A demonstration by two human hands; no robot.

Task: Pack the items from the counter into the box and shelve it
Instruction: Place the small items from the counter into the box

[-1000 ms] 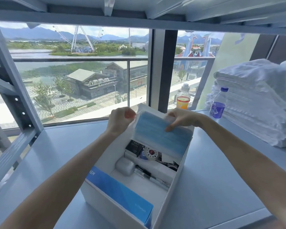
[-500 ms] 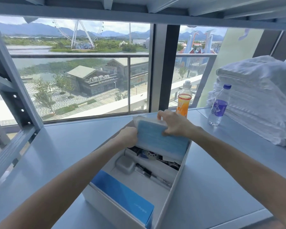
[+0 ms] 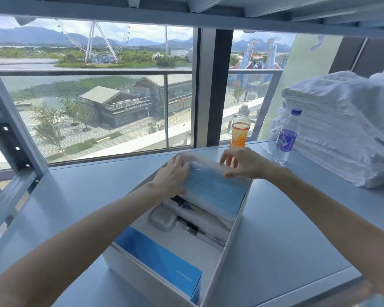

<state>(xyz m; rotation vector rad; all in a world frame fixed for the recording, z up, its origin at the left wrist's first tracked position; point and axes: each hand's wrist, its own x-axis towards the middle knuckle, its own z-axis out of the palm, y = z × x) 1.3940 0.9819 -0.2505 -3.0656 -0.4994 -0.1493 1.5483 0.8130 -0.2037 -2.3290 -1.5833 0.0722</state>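
Note:
An open white box (image 3: 235, 235) stands on the grey shelf board. A wrapped pack of blue face masks (image 3: 213, 191) lies tilted across the box's far end, over other items. My left hand (image 3: 173, 176) holds the pack's left end. My right hand (image 3: 242, 162) pinches its upper right edge with thumb and fingers. Lower in the box lie a grey case (image 3: 162, 220), a marker pen (image 3: 200, 233) and a blue carton (image 3: 157, 258) at the near end. What sits under the mask pack is mostly hidden.
An orange drink bottle (image 3: 239, 131) and a water bottle (image 3: 285, 138) stand behind the box near the window. A stack of white towels (image 3: 341, 125) fills the right of the shelf. A metal upright (image 3: 11, 120) rises at left, another shelf board above.
The mask pack has come down from an upright hold to a tilted rest across the box's far end. Both hands went down with it, my left sliding to its left end.

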